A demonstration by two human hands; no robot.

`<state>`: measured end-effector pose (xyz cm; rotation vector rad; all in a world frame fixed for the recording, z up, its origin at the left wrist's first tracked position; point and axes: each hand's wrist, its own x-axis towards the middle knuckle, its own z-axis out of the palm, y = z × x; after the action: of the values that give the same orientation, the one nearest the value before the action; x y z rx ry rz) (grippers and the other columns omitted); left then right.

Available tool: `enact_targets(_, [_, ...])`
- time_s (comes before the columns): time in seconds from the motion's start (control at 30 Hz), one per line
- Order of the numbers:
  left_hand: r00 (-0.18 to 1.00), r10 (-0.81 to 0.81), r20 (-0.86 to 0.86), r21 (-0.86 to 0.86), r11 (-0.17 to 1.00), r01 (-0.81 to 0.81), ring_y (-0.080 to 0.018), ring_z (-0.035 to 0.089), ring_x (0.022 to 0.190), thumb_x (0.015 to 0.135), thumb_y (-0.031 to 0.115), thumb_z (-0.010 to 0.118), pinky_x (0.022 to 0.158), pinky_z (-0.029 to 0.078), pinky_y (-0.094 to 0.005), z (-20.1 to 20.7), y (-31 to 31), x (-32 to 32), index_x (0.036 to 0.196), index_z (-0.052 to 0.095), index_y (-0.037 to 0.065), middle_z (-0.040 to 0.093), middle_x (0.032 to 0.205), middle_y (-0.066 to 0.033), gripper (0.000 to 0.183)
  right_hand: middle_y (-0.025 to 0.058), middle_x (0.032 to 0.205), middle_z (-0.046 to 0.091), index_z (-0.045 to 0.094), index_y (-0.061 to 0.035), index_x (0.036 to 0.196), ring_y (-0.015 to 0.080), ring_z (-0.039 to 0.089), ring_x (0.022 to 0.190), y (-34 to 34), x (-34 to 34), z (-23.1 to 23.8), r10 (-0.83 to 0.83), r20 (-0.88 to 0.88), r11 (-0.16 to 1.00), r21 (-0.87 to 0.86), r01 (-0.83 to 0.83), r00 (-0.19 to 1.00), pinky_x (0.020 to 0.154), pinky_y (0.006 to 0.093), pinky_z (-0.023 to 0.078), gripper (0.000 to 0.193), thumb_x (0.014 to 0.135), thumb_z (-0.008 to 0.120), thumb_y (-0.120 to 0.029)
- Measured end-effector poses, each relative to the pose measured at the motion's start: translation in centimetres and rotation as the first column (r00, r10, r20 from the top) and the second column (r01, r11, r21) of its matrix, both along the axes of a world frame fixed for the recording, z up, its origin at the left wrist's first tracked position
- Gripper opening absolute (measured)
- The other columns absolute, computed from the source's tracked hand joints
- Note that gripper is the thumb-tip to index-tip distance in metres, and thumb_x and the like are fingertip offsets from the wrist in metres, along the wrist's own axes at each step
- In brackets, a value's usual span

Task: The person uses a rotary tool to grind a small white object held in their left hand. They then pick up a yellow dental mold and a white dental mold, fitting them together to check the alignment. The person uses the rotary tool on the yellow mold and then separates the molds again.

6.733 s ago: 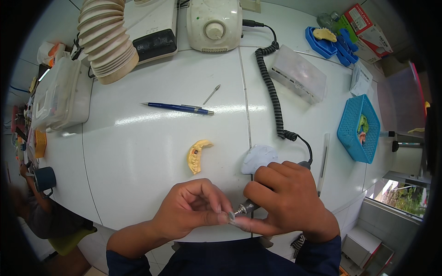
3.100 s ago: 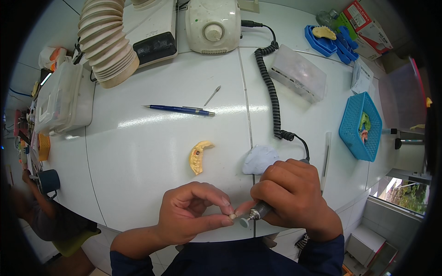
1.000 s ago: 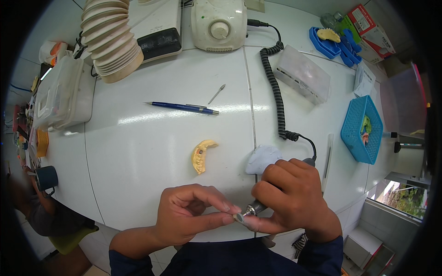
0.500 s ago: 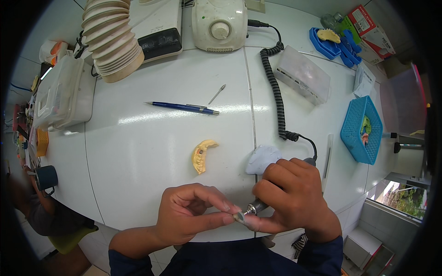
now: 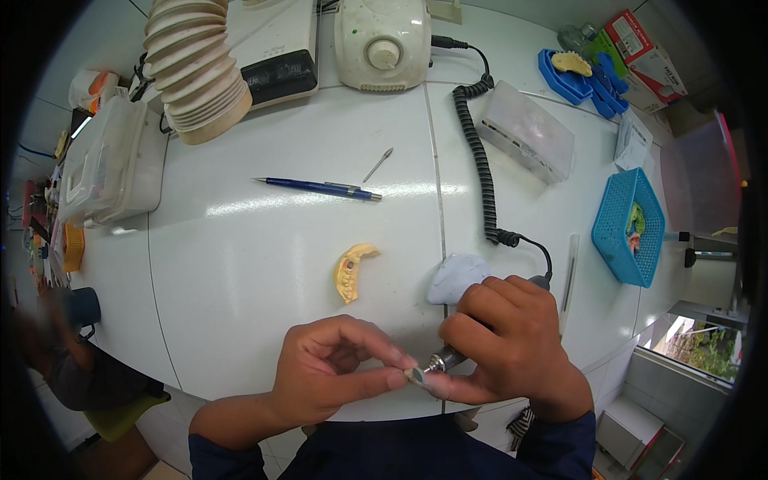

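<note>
My right hand [image 5: 504,348] grips a corded rotary handpiece [image 5: 442,362] near the table's front edge, its tip pointing left. My left hand [image 5: 332,376] pinches a small round piece [image 5: 414,374] between thumb and forefinger, held against the handpiece tip. A yellow dental cast [image 5: 352,270] lies on the white table [image 5: 264,264] just beyond my left hand. A lump of white putty [image 5: 456,277] sits beside my right knuckles. The black coiled cord [image 5: 480,172] runs from the handpiece up to the cream control unit [image 5: 382,42].
A blue pen [image 5: 320,188] and a loose bur [image 5: 378,164] lie mid-table. A ribbed suction hose [image 5: 196,76] stands back left, clear plastic boxes [image 5: 108,172] left, a translucent box [image 5: 526,140] and blue basket [image 5: 630,226] right. Blue trays [image 5: 580,76] sit far back right.
Both hands stay together at the table's front edge; only small shifts of the fingers and handpiece tip show.
</note>
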<state>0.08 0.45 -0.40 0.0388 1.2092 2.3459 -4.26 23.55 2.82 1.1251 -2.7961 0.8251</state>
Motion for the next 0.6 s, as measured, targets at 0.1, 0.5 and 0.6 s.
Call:
enact_targets(0.1, [0.998,0.013,0.055,0.008,1.000,-0.013,-0.0185,0.066,0.103,0.085,-0.011,0.068,0.095,0.053,-0.0329,-0.5,0.1,0.1,0.104,0.061,-0.003,0.068,0.105,-0.0144,0.022,0.0002,0.070,0.045,0.063,-0.0141,0.080,0.0161,0.050,0.058,0.2,0.0,-0.1,-0.029,-0.017,0.998,-0.047,0.029,0.999,0.051,0.0297,0.036,0.030,0.066,0.078,-0.036])
enact_targets(0.5, [0.994,-0.073,0.082,-0.111,0.990,0.082,-0.0150,0.065,0.104,0.092,0.003,0.068,0.095,0.051,-0.0292,0.7,-0.1,-0.7,0.109,0.062,-0.002,0.068,0.110,-0.0101,0.019,-0.0020,0.072,0.056,0.070,-0.0134,0.095,0.0147,0.056,0.058,-0.6,0.8,-1.1,0.056,-0.155,0.979,-0.185,-0.085,0.986,0.050,0.0279,0.041,0.031,0.065,0.073,-0.013])
enact_targets(0.6, [0.991,-0.002,0.134,-0.065,0.998,0.011,-0.0159,0.067,0.096,0.087,-0.003,0.070,0.091,0.054,-0.0288,1.6,0.0,-0.9,0.105,0.064,-0.003,0.069,0.102,-0.0110,0.019,-0.0005,0.075,0.059,0.069,-0.0134,0.095,0.0169,0.059,0.060,-1.2,0.6,-0.7,0.069,-0.176,0.973,-0.205,-0.106,0.982,0.050,0.0292,0.043,0.031,0.065,0.076,-0.013])
